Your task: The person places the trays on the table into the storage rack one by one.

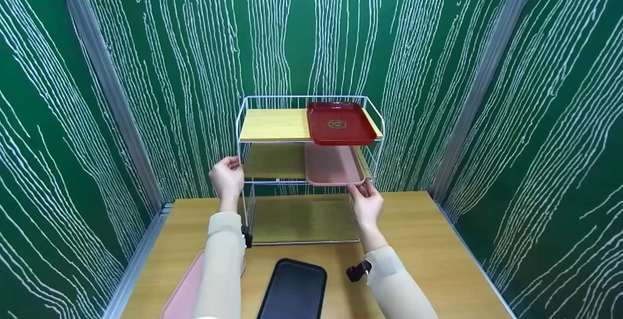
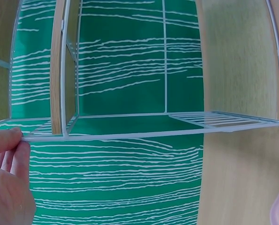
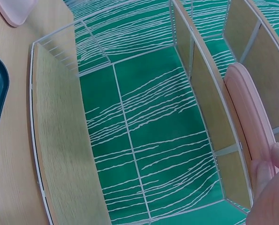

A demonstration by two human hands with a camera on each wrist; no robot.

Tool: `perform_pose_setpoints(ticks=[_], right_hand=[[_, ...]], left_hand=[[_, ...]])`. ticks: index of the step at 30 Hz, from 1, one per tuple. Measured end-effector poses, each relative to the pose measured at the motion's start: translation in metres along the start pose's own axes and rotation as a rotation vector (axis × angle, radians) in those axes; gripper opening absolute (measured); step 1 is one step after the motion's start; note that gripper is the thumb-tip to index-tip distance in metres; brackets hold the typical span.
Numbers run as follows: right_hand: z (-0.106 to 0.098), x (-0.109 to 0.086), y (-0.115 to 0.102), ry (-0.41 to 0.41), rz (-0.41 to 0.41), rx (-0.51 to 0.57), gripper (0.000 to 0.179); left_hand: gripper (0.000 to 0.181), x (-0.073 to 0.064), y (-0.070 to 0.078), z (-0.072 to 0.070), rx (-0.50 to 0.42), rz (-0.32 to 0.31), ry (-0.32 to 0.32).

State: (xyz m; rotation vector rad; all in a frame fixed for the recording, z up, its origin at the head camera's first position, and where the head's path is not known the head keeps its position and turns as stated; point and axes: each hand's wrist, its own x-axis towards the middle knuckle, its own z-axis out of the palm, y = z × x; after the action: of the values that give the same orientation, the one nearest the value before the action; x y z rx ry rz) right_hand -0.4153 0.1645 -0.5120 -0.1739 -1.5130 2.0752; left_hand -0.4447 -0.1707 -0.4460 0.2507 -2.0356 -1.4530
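Note:
A three-tier white wire rack with wooden shelves [image 1: 275,160] stands on the table. My left hand [image 1: 227,178] pinches the rack's left front post [image 2: 130,136] between thumb and fingers, about level with the middle shelf. On the right part of that middle shelf lies a pink tray [image 1: 336,165], its front edge jutting slightly past the shelf. My right hand [image 1: 366,204] pinches the tray's front right corner, thumb on one face and fingers on the other, as the right wrist view shows. A dark red tray [image 1: 340,131] with a gold emblem sits above on the top shelf's right side.
On the table in front of the rack lie a black tray [image 1: 294,290] and, partly under my left forearm in the head view, a second pink tray [image 1: 182,292]. Green walls with white streaks [image 1: 302,31] close in the back and both sides.

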Motion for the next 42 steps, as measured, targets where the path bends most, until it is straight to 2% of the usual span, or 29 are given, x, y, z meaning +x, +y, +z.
perform_pose_setpoints(ticks=[12, 19, 23, 26, 30, 32, 35, 39, 42], right_hand=[[-0.002, 0.003, 0.000, -0.003, 0.008, -0.059, 0.067], [-0.010, 0.004, -0.003, -0.046, 0.008, -0.057, 0.066], [-0.019, 0.008, -0.007, -0.043, -0.036, -0.123, 0.060], [-0.028, 0.014, -0.012, 0.003, -0.090, -0.209, 0.051], [-0.037, 0.030, -0.020, 0.071, -0.173, -0.310, 0.042], [-0.039, 0.039, -0.025, 0.070, -0.209, -0.345, 0.042], [-0.042, 0.053, -0.031, -0.010, -0.228, -0.392, 0.046], [-0.044, 0.067, -0.040, -0.159, -0.211, -0.447, 0.052], [-0.042, 0.078, -0.047, -0.242, -0.210, -0.481, 0.055]], left_hand=[[0.022, 0.000, -0.001, 0.000, -0.032, -0.017, -0.016], [0.024, 0.000, 0.000, -0.001, -0.053, -0.044, -0.035], [0.022, -0.001, -0.001, -0.002, -0.075, -0.045, -0.034], [0.021, -0.001, -0.002, -0.002, -0.072, -0.031, -0.029], [0.019, 0.001, -0.003, -0.001, -0.049, -0.004, -0.014], [0.018, 0.002, -0.004, 0.000, -0.039, 0.004, -0.012], [0.019, 0.002, -0.005, 0.001, -0.034, -0.011, -0.022], [0.021, 0.002, -0.005, 0.001, -0.034, -0.022, -0.028], [0.022, 0.003, -0.003, 0.000, -0.039, -0.027, -0.029]])
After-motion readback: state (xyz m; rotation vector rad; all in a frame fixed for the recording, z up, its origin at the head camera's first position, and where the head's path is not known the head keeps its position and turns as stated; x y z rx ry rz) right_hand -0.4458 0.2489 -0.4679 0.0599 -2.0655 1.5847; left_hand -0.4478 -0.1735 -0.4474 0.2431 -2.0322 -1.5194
